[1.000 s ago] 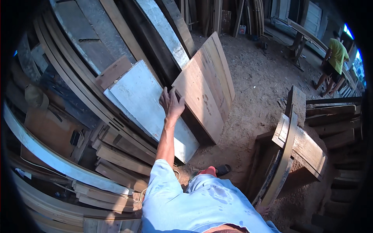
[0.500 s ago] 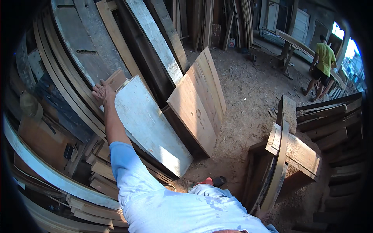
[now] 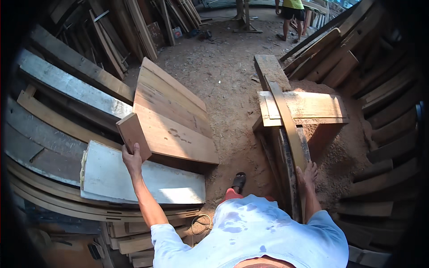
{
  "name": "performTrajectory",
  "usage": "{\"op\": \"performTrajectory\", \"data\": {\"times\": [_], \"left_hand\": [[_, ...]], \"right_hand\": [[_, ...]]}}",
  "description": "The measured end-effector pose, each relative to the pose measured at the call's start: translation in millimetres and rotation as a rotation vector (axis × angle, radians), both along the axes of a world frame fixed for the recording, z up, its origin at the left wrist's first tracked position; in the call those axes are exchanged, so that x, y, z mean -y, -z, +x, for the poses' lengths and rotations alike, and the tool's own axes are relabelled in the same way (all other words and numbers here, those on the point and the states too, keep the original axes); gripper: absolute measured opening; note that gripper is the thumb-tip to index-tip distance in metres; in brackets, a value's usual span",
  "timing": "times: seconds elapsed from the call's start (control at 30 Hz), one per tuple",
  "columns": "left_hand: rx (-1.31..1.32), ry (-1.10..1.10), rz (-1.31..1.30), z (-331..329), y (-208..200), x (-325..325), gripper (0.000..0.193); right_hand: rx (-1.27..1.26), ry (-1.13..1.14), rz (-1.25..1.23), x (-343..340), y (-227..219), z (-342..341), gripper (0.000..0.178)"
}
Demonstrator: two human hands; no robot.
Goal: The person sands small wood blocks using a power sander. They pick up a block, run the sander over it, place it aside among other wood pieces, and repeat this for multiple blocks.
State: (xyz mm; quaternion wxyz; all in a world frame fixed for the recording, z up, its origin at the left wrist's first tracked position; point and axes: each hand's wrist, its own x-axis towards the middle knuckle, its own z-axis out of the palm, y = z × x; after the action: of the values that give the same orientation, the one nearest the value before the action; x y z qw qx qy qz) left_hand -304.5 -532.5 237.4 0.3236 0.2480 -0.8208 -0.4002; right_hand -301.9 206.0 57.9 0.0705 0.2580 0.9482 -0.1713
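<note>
My left hand [image 3: 132,160] is closed round the lower end of a short reddish-brown wooden board [image 3: 133,136], held up at a tilt. Behind and below the board are a white-painted panel [image 3: 147,178] and a wide, light brown wooden panel [image 3: 178,136]. On the right, my right hand [image 3: 307,175] lies with fingers spread on a long narrow wooden strip [image 3: 288,120]. This strip rests along a wooden bench [image 3: 288,167] and crosses a pale flat panel [image 3: 317,107]. What lies under the right palm is hidden.
Planks and beams [image 3: 67,82] lean in a stack at the left. More boards [image 3: 384,129] line the right side, beside a sawdust heap [image 3: 339,158]. A looped cable [image 3: 201,223] lies near my foot. Another person [image 3: 292,18] stands at the far end.
My view has turned right. My left hand has lifted the short board away from the leaning stack and brought it nearer. The right hand, mostly hidden before, now shows on the strip.
</note>
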Motion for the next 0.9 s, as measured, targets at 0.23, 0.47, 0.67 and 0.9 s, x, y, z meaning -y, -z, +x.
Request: {"op": "performTrajectory", "data": {"times": [0.23,0.47,0.67,0.9], "left_hand": [[0.073,0.524,1.193,-110,215,-265,0.057],[0.455,0.638,1.380,-118,298,-367,0.054],[0.621,0.561,1.366,-132,341,-366,0.054],[0.664,0.410,1.266,-147,371,-358,0.055]], "right_hand": [[-0.123,-0.150,-0.051,1,-12,-127,0.080],[-0.247,-0.224,0.146,31,58,-171,0.095],[-0.221,-0.201,0.069,34,34,-184,0.094],[-0.150,-0.218,0.016,33,45,-199,0.095]]}}
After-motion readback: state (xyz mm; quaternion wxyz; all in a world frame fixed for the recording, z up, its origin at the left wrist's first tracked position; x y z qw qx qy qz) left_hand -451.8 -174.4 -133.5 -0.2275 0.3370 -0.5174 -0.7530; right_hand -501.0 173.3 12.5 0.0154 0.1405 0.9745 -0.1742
